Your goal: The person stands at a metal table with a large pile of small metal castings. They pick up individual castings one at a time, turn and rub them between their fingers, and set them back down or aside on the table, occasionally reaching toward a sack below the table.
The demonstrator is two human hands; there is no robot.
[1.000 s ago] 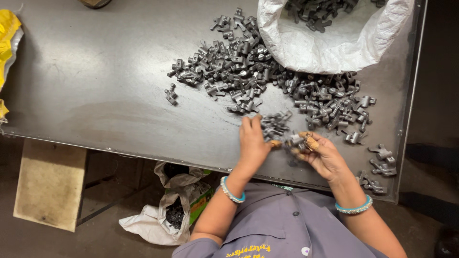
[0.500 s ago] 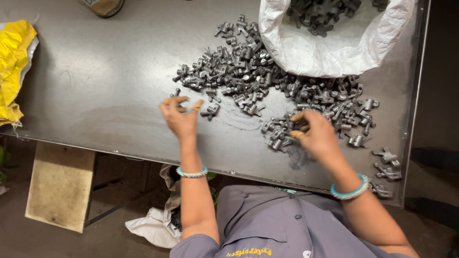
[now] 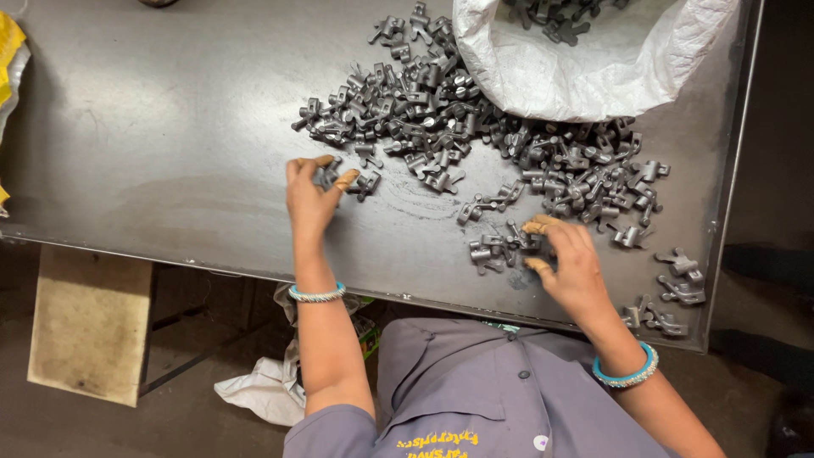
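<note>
Left hand (image 3: 309, 197): fingers pinching a small metal part (image 3: 329, 175), centre frame.
Right hand (image 3: 570, 263): curled on small cluster (image 3: 496, 246).
Remaining: big pile (image 3: 475, 140), sack (image 3: 593, 59) unsorted.

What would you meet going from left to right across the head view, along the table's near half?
Yellow bag → left hand on small grey metal parts → small cluster of metal parts → right hand → loose metal parts near the table's right edge.
</note>
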